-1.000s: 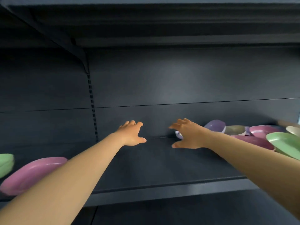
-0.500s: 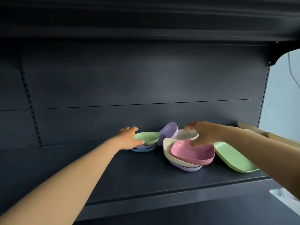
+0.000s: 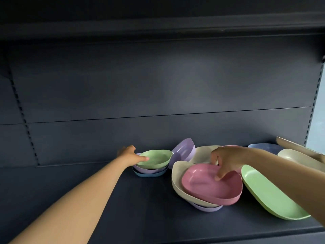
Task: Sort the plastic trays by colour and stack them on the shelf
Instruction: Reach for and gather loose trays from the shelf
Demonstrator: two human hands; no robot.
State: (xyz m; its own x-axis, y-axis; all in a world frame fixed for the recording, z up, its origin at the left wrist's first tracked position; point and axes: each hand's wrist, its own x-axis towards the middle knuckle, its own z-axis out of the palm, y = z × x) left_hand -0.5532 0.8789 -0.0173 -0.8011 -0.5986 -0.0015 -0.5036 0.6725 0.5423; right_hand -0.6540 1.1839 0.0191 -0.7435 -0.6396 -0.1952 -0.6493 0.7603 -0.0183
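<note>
Where two hands (image 3: 131, 154) reach, two green trays (image 3: 155, 158)

Pink tray (image 3: 209, 186) over cream tray (image 3: 177, 180), green tray (image 3: 155, 157) atop lilac (blue beneath), dark grey shelf (image 3: 123, 208)

A dark grey metal shelf (image 3: 105, 199) bears plastic trays: a blue tray (image 3: 149, 174) under a small stack, a lilac tray (image 3: 207, 208) under another (both bottommost), and a large green tray (image 3: 270, 196).
</note>
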